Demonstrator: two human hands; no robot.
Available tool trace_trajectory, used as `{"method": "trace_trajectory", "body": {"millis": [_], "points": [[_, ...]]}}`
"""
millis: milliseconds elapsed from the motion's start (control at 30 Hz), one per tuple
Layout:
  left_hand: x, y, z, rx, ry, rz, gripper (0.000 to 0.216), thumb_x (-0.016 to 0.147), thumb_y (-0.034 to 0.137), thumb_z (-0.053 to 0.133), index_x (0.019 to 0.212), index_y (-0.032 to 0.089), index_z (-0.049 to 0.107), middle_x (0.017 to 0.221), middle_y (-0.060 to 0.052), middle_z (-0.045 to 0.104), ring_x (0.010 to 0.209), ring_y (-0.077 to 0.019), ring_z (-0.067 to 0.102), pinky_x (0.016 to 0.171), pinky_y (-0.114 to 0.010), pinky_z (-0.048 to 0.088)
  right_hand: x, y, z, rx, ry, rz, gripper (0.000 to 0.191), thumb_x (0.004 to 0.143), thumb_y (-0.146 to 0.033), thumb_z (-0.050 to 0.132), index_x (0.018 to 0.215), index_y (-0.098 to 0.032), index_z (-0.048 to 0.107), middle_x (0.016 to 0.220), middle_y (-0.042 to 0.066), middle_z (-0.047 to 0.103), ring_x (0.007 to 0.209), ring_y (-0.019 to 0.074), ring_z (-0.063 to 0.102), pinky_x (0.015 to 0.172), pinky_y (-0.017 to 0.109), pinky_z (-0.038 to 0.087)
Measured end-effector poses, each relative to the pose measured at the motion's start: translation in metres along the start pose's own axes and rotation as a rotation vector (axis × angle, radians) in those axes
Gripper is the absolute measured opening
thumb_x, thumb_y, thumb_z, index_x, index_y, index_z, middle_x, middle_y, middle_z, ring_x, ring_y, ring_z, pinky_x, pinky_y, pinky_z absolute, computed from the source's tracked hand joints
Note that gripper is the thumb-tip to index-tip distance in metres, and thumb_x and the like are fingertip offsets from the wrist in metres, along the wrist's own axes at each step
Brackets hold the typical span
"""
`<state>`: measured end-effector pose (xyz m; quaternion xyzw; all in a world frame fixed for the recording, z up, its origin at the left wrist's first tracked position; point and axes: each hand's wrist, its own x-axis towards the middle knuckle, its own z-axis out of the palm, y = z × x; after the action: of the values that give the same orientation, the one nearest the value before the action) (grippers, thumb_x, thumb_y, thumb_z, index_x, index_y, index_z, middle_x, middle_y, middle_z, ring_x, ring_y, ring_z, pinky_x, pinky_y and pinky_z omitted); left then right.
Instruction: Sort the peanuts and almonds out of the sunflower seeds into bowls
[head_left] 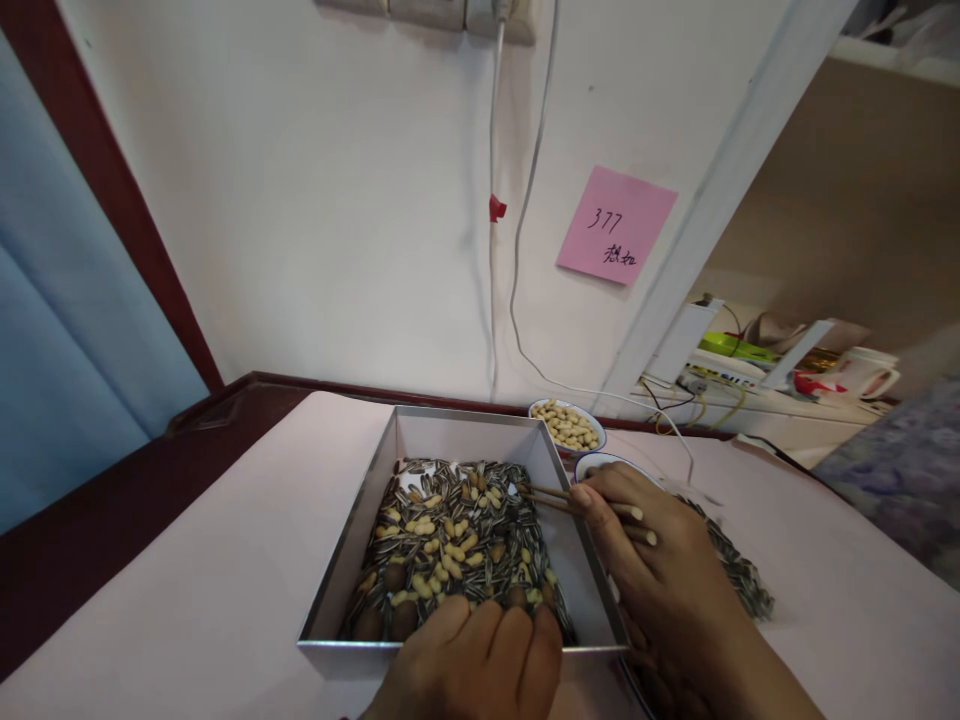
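Metal box [465, 435], head view, centre of the pale tabletop [240, 520], holds striped seeds [517, 540], peanuts [454, 552] and brown round nuts [403, 620], mixed. Right hand [652, 545] pinches two wooden chopsticks [551, 491] between thumb and fingers, reaching over the right wall, probably so the tips get at small pieces. Tips among seeds, far right; can't tell if they grip one. Left hand [480, 660] at near rim, fingers together and curled, likely steadying; fingertips hidden, grip unclear. Peanut bowl [602, 440] far right, seed pile [742, 580] right, presumably kept separate by kind.
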<state>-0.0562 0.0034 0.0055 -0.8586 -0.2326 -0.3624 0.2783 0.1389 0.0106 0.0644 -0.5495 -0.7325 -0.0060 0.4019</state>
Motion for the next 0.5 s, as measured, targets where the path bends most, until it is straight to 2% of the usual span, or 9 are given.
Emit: {"method": "trace_trajectory", "body": {"millis": [333,500], "points": [[-0.001,-0.001,0.000,-0.017,-0.028,-0.004,0.013,0.085,0.022,0.070,0.096,0.017,0.066,0.062,0.007,0.053,0.050,-0.0124,0.049,0.047,-0.035,0.031,0.003,-0.011,-0.010,0.021,0.046,-0.031,0.030,0.102,-0.027,0.049,0.074,-0.021,0.058,0.068,-0.001,0.056,0.062,0.0124,0.055,0.058,0.023,0.041],[-0.006,0.000,0.001,-0.020,-0.036,0.005,0.015,0.087,0.025,0.069,0.100,0.016,0.066,0.066,0.005,0.055,0.053,-0.0124,0.050,0.049,-0.036,0.033,-0.001,-0.028,-0.037,0.028,0.055,-0.038,0.028,0.102,-0.026,0.049,0.076,-0.022,0.058,0.071,0.000,0.058,0.064,0.0117,0.058,0.058,0.022,0.045]]}}
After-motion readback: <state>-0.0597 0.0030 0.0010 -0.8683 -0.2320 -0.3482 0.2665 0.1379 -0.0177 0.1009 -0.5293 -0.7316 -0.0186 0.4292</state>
